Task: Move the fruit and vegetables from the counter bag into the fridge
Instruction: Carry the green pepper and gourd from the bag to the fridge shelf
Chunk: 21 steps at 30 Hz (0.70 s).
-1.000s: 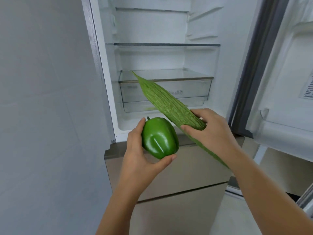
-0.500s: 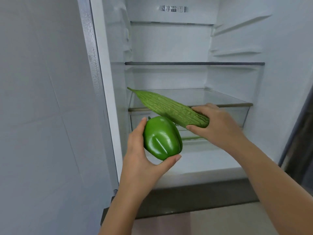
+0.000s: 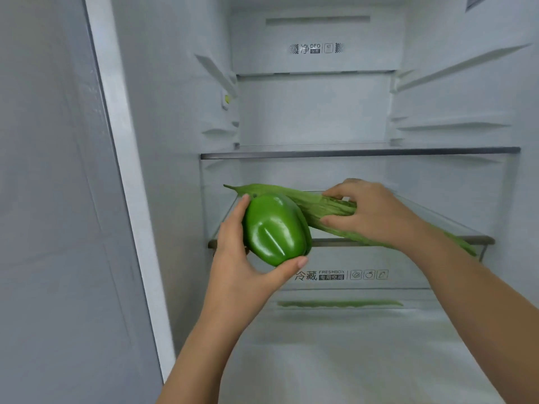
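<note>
Since a moment ago both vegetables have come level with the crisper-lid shelf (image 3: 408,239): the green bell pepper (image 3: 274,228), cupped in the left hand (image 3: 236,258), should settle before the ridged gourd (image 3: 309,204), pinched by the right hand (image 3: 376,211), lies beside it.

The view sits much closer to the open fridge (image 3: 320,112) than a second ago; its door and lower drawers are out of frame. The long ridged gourd (image 3: 326,207), earlier pointing steeply to upper left, now lies nearly level above the glass shelf (image 3: 437,228) at mid-frame. Both hands are further inside.
</note>
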### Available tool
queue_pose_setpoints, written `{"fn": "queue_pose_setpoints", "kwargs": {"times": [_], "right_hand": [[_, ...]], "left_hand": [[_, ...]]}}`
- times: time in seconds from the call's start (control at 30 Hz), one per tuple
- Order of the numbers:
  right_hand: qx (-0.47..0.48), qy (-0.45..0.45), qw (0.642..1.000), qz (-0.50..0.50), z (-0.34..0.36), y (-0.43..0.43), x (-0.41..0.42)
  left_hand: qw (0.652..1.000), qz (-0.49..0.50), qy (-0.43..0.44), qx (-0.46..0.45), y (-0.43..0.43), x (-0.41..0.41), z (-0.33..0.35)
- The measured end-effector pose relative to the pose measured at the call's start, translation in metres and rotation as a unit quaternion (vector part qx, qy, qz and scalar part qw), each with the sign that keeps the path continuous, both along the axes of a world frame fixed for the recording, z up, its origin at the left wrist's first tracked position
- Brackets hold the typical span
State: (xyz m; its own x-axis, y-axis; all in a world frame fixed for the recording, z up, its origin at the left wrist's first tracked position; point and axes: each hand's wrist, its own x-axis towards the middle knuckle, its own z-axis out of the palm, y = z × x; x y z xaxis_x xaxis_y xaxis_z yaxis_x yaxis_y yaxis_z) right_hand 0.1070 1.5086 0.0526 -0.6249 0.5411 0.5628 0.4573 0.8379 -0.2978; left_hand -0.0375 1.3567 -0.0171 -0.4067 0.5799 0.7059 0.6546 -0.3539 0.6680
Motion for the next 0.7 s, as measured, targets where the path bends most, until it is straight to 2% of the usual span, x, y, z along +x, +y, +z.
{"fn": "queue_pose_setpoints", "kwargs": {"times": [0.2,0.4,0.7], "right_hand": [[0.025,-0.086,0.996,0.006,0.004,0.052,-0.011],[0.011,-0.076,0.996,0.040,-0.001,0.099,-0.014],[-0.010,-0.108,0.994,0.030,0.005,0.147,-0.011]], "left_hand": [[0.999,0.044,0.018,-0.013,0.036,-0.007,0.018],[0.994,0.068,0.048,-0.073,0.076,-0.020,0.029],[0.980,0.032,0.056,-0.187,0.129,-0.039,0.043]]}}
